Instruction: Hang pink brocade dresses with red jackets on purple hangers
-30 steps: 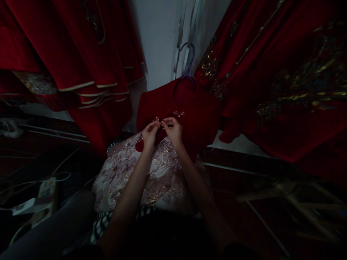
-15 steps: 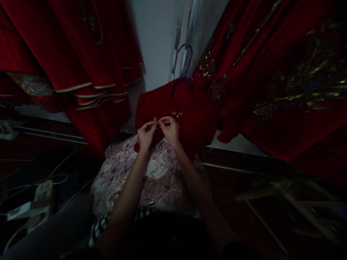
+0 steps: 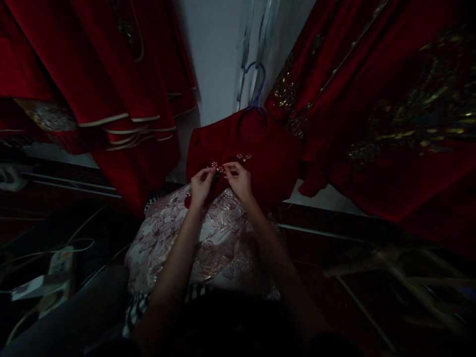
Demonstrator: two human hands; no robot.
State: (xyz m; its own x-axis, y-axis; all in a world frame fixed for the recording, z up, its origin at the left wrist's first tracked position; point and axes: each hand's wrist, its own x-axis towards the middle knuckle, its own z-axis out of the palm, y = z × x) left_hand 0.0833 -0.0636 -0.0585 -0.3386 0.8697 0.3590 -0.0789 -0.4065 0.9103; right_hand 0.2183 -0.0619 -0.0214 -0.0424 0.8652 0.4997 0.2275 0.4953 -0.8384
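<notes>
A red top [image 3: 267,168] hangs on a purple hanger [image 3: 256,91], its lower part lying over the lap. On its front edge sits a beaded flower-shaped fastener [image 3: 217,167]. My left hand [image 3: 201,187] pinches it from the left, thumb against forefinger. My right hand [image 3: 240,182] pinches at its right end, fingertips close together. Exactly which part each hand grips is too small and dark to make out. Another beaded fastener [image 3: 244,157] shows near the neckline, to the upper right of my hands.
Shiny floral fabric [image 3: 163,238] covers the lap. Red garments with pale trim [image 3: 122,74] hang on the left, and red garments with gold embroidery [image 3: 416,114] on the right. A power strip [image 3: 59,272] with cables lies lower left. Dim wooden bars [image 3: 401,277] stand lower right.
My right hand has shifted slightly right, away from the left hand, so more of the beaded fastener shows between them. My left hand has barely moved.
</notes>
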